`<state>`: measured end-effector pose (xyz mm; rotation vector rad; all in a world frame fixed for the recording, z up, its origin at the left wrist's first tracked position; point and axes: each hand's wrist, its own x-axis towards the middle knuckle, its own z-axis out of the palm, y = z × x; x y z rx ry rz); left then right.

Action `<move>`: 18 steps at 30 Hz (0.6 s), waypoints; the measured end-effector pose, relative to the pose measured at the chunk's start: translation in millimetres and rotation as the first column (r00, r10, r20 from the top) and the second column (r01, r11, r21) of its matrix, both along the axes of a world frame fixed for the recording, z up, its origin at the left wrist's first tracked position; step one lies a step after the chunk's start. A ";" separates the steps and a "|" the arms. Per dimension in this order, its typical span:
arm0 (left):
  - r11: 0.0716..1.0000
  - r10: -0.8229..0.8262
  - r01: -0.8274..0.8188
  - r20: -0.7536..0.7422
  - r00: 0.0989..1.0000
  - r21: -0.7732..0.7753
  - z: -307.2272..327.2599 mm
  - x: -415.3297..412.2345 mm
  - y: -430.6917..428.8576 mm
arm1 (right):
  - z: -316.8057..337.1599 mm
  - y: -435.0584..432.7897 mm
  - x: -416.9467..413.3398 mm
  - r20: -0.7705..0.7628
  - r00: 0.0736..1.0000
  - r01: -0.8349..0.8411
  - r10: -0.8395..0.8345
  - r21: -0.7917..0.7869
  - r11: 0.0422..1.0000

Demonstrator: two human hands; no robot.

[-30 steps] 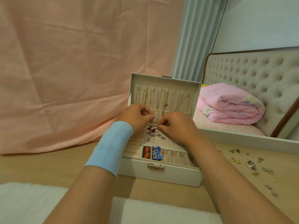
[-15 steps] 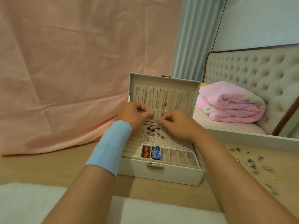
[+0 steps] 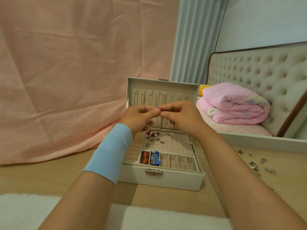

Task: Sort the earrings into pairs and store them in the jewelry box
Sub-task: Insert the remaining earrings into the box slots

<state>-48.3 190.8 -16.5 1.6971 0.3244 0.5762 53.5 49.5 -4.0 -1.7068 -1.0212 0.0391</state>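
- Over the open cream leatherette jewelry box, in front of its raised lid: both hands up, fingertips meeting.
- Vs 0.5 s ago: the hands were lower, right above the pink perforated stud panel. They're now lifted clear of it and closer together.
- Left hand: thumb and forefinger pinch a tiny dark earring, other fingers curled.
- Right hand: pinches the same piece from the other side.
- The tiny dark earring sits between the two thumb tips, above the tray, apart from the box. It's too small to make out its shape.
- Silver studs and red-and-pearl pieces are pinned at the panel's left end. The front-left cells hold orange pieces and blue pieces.
- Loose silver earrings lie scattered on the wooden worktop, right of the box, well apart from both hands.
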 end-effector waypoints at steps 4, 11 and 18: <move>0.995 0.016 -0.015 -0.007 1.000 0.101 0.6 0.0 0.1 | -3.0 2.0 1.3 -0.013 0.999 0.041 -0.041 0.004 0.999; 0.979 0.035 -0.030 -0.020 0.999 0.204 -0.9 2.7 -2.5 | -0.4 -0.1 -1.2 0.029 0.997 0.076 -0.077 0.052 0.996; 0.927 0.010 -0.037 0.072 0.997 0.374 -2.3 1.0 0.3 | 2.9 -5.4 -1.7 -0.064 0.995 0.080 -0.082 -0.041 0.996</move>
